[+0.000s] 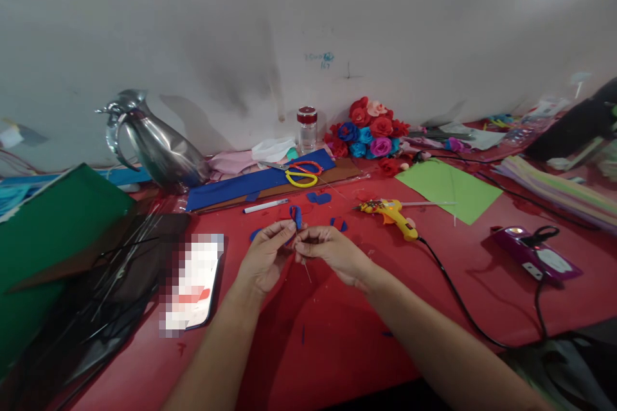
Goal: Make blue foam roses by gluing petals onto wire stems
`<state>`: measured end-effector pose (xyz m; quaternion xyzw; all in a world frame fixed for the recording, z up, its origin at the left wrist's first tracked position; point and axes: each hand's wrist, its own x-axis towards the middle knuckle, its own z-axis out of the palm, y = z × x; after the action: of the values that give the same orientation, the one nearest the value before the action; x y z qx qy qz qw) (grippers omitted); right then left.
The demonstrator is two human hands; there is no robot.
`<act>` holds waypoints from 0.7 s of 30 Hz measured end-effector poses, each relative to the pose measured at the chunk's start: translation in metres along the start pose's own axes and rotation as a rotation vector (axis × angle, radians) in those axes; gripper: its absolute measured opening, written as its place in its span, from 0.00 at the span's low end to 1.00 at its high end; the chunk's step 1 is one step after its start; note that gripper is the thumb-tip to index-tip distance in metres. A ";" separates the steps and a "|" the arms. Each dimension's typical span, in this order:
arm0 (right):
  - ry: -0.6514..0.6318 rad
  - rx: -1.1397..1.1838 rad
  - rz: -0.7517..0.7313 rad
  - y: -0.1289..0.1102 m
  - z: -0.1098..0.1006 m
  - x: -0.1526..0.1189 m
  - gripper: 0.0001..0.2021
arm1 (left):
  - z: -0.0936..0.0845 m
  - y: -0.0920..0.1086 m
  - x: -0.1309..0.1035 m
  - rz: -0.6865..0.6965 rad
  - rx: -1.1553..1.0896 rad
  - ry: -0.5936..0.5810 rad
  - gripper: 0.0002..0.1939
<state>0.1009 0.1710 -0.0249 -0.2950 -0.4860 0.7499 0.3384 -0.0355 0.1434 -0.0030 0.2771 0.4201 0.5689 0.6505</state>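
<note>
My left hand is closed, pinching a small rolled blue crepe-paper flower upright between thumb and fingers. Close against it, my right hand is closed in a pinch at the flower's base. A thin wire stem slants down from between the fingers; the exact grip is partly hidden. Beyond the hands lie cut blue paper petals, and another blue piece sits just past my right hand. A white pen rests behind my left hand.
A yellow glue gun lies to the right, its cord running to a purple power strip. Scissors rest on blue paper. A phone, steel jug, glass jar and paper roses surround the work spot.
</note>
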 end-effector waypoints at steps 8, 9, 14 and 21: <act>-0.048 0.091 0.032 0.000 0.000 0.000 0.15 | -0.002 -0.004 0.001 0.004 -0.041 0.013 0.13; -0.048 0.095 0.036 0.000 0.000 0.000 0.15 | -0.002 -0.004 0.001 0.003 -0.042 0.013 0.13; -0.057 0.087 0.042 0.000 -0.001 0.000 0.15 | -0.001 -0.003 0.001 0.005 -0.053 0.000 0.14; -0.073 0.064 0.043 0.001 -0.002 0.001 0.15 | 0.000 -0.002 -0.002 0.012 -0.031 -0.034 0.14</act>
<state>0.1018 0.1721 -0.0264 -0.2671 -0.4672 0.7824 0.3135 -0.0344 0.1412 -0.0042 0.2794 0.3984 0.5744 0.6583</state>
